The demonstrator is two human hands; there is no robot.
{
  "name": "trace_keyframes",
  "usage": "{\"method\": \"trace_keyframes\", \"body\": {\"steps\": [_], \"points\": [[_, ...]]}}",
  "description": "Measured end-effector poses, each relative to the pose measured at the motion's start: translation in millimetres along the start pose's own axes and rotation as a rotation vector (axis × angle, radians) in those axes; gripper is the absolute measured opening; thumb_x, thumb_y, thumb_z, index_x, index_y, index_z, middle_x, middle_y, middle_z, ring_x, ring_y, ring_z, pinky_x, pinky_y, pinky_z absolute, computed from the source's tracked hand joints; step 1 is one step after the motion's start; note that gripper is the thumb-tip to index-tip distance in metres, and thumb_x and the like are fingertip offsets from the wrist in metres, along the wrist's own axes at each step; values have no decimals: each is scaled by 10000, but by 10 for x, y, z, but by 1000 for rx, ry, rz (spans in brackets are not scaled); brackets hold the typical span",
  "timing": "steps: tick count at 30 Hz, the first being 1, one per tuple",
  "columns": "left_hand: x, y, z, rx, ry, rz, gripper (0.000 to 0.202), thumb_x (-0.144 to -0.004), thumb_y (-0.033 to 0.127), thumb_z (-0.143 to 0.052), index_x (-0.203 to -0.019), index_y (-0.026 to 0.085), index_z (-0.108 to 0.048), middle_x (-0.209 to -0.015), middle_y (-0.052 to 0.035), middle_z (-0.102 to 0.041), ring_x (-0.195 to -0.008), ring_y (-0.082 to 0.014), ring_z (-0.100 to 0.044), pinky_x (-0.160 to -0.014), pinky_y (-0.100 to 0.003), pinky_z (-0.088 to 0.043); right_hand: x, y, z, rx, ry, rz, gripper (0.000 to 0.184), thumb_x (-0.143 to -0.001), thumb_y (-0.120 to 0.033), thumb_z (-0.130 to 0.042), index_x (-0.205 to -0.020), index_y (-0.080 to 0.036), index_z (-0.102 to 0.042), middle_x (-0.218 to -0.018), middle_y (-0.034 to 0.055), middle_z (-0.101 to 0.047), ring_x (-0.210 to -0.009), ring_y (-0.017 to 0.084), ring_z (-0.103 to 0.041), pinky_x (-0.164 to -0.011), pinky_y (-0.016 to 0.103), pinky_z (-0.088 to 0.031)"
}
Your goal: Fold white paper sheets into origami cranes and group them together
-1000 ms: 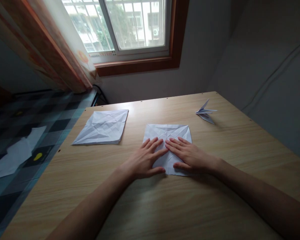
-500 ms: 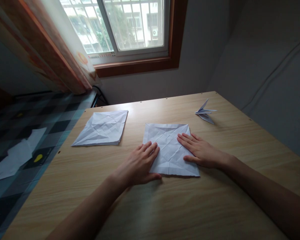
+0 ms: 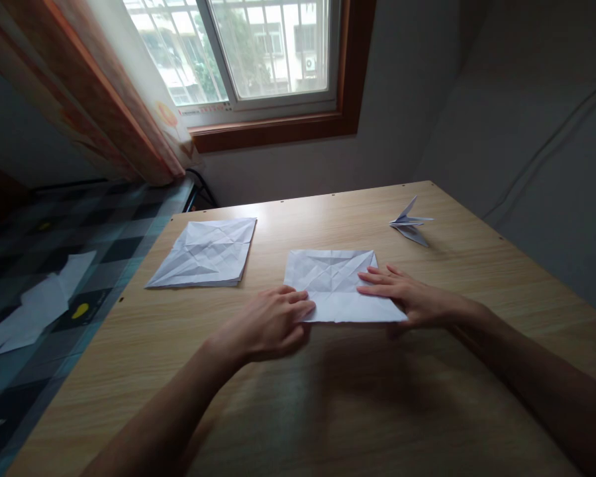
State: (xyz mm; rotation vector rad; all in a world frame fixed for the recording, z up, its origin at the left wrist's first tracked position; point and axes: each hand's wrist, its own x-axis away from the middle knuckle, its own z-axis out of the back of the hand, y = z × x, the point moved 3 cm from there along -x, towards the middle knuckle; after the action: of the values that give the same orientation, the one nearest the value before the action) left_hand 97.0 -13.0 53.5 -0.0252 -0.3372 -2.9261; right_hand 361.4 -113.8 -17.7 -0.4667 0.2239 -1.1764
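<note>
A creased white sheet of paper point(image 3: 332, 281) lies in front of me on the wooden table, its near edge lifted off the surface. My left hand point(image 3: 278, 321) grips the near left corner, fingers on top and thumb beneath. At the near right corner, my right hand point(image 3: 407, 295) pinches the paper, fingers laid over the top and the thumb mostly hidden underneath. Beyond my right hand stands a folded paper figure point(image 3: 410, 222) with pointed wings. To the left rests a stack of creased paper sheets point(image 3: 208, 252).
The wooden table point(image 3: 258, 424) ends at the left beside a lower surface with a checked cloth point(image 3: 124, 218). Torn white paper pieces point(image 3: 40, 311) lie on that cloth. A window point(image 3: 273, 53) with a curtain point(image 3: 104, 86) is behind the table.
The paper's near edge has come up off the table. Both hands have gone from lying flat on the sheet to gripping its near corners.
</note>
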Motion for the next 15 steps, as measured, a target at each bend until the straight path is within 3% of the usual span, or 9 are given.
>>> {"method": "trace_keyframes", "body": {"steps": [2,4,8,12,15], "points": [[11,-62,28,82,-26,17,284,-919,317,-458,-1120,237,-641,-1058,-54,-706,-963,-224,-651,-885,-364,-479,-31,-3,-4,-15,124,22,506,-870,-430,-614,-1355,-305,-548,-1483,107,-441,-1394,326,-360,-1137,618,-196],[31,-172,44,155,-22,83,384,-928,432,-475,-1226,232,-611,-1130,-82,-697,-1027,-248,-644,-896,-380,-481,-57,2,1,-50,258,38,344,-940,-363,-500,-1237,-289,-657,-1386,95,-560,-1316,291,-481,-1134,565,-267],[84,-390,35,325,-11,113,657,-799,615,-616,-1329,235,-541,-1237,-110,-652,-1097,-280,-615,-929,-412,-474,-65,15,32,-182,383,9,333,-951,-411,-479,-1063,-246,-746,-1240,71,-672,-1220,290,-569,-1100,494,-365],[106,-502,-14,450,18,115,790,-694,567,-743,-1374,256,-489,-1302,-103,-610,-1160,-281,-577,-967,-412,-465,-42,17,84,-326,406,-87,408,-936,-478,-484,-840,-198,-766,-1010,77,-735,-985,302,-662,-862,405,-520],[77,-521,-94,478,117,161,720,-706,476,-749,-1346,242,-515,-1296,-102,-609,-1150,-257,-580,-944,-372,-477,-40,8,106,-382,435,-117,454,-933,-486,-487,-692,-175,-713,-837,59,-711,-750,232,-649,-706,322,-503]]}}
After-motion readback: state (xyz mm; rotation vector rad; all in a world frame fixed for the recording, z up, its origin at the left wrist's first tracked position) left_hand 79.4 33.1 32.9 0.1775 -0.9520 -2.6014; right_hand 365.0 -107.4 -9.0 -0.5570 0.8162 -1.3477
